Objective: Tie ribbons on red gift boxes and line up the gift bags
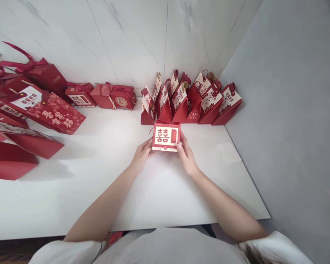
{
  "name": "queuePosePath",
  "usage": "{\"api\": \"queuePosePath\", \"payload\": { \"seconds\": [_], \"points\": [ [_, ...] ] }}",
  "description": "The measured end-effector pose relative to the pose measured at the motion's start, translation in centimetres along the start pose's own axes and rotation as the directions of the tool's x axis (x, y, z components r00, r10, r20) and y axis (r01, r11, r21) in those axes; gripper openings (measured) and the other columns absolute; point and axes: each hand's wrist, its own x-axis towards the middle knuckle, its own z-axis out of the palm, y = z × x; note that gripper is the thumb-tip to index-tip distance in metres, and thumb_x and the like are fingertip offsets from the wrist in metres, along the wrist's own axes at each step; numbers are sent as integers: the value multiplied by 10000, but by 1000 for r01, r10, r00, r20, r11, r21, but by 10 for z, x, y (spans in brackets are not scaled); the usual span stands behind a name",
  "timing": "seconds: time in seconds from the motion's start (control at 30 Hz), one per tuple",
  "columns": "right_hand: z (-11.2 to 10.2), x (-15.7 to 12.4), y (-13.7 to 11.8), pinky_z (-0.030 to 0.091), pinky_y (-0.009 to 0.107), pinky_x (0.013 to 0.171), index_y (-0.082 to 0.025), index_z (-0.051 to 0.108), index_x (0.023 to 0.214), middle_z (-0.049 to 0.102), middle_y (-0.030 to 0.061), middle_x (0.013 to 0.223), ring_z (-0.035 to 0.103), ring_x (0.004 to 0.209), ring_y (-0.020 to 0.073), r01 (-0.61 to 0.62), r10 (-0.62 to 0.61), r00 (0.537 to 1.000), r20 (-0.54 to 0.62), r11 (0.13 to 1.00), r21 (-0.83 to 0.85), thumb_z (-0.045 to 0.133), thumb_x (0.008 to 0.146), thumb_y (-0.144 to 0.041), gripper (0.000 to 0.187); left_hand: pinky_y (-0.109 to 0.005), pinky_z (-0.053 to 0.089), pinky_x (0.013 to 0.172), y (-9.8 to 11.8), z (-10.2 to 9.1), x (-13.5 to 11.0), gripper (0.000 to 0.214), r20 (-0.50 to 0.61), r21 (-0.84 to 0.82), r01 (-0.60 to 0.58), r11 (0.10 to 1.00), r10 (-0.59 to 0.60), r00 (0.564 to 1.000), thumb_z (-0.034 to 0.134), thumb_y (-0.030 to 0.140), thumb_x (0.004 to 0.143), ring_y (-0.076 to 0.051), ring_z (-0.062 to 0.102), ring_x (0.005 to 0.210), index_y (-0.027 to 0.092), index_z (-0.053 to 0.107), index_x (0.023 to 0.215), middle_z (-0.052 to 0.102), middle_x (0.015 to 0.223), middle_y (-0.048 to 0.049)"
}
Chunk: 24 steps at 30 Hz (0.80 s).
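Observation:
A small red and cream gift box (162, 136) with a large red double-happiness character on its front is held between my two hands above the white table. A dark red ribbon shows along its top. My left hand (143, 151) grips the box's left side, its fingertips partly hidden behind and under it. On the right side, my right hand (186, 152) holds the box with the thumb on the front lower corner and the fingers behind. Just behind the box stands a cluster of red favour boxes (179, 102) with cream tops and loop handles.
Along the tiled back wall stand a double-happiness box (81, 99) and ribbon-tied red boxes (123, 98). Larger red gift boxes (59, 112) crowd the left of the white table (99, 194). A pale square patch (228, 152) lies near the right edge, beside a grey wall (286, 110).

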Motion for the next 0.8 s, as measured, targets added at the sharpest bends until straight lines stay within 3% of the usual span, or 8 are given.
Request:
{"api": "queuePosePath", "payload": {
  "seconds": [0.07,0.13,0.2,0.3,0.37,0.47,0.67,0.8],
  "points": [
    [1,-1,1,452,491,1092,-299,227,1560,339,88,1588,523,1306,278,20,-21,999,-26,999,-30,459,973,-556,682,-476,458,1063,-2,3,-1,556,-27,-1,-33,999,33,999,581,596,876,-324,536,1300,229,637,1290,605,1377,-104],
    [1,-2,2,455,501,1089,-280,209,1567,322,111,1590,486,1343,297,73,-76,996,-40,993,-91,530,941,-552,754,-483,451,1069,-4,6,-3,585,25,-43,-67,997,69,997,558,614,881,-331,537,1299,198,630,1287,612,1363,-126],
    [1,-4,1,370,537,1155,-266,202,1573,286,112,1608,367,1436,315,144,-152,988,-31,972,-188,576,917,-546,805,-485,444,1079,-6,10,-4,608,70,-90,-92,992,98,993,639,574,848,-327,542,1296,214,570,1333,606,1368,-127],
    [-1,-6,-2,236,543,1226,-288,259,1560,251,63,1632,241,1503,287,227,-231,973,17,937,-265,512,961,-509,687,-480,480,1049,-5,13,-3,647,39,-149,-58,987,65,997,734,474,808,-300,598,1233,256,483,1363,613,1354,-109],
    [-2,-6,-4,247,523,1230,-309,305,1544,294,38,1617,265,1498,264,255,-257,966,24,936,-243,464,990,-474,600,-467,513,1014,-2,12,0,563,-14,-208,-14,978,11,1000,683,484,849,-272,643,1165,265,485,1329,632,1322,-94],
    [-3,-5,-6,334,510,1195,-315,314,1539,367,48,1583,364,1453,269,298,-300,954,23,934,-196,515,973,-447,615,-413,546,980,-1,6,4,453,-40,-288,21,958,-34,999,602,485,901,-235,671,1113,275,517,1294,645,1306,-62],
    [0,-4,-4,377,512,1161,-335,298,1541,369,46,1584,413,1422,285,336,-328,942,73,924,-184,588,942,-423,671,-325,618,769,-1,-5,3,481,77,-333,198,922,-183,980,478,521,938,-259,692,1059,195,601,1270,671,1277,-104],
    [0,-3,-1,383,496,1160,-308,349,1524,470,50,1520,468,1382,275,261,-250,964,88,955,-139,519,973,-461,597,-367,623,784,5,-3,-5,672,264,-368,319,873,-231,936,431,654,906,-321,652,1149,172,552,1358,653,1294,-147]
  ]
}}
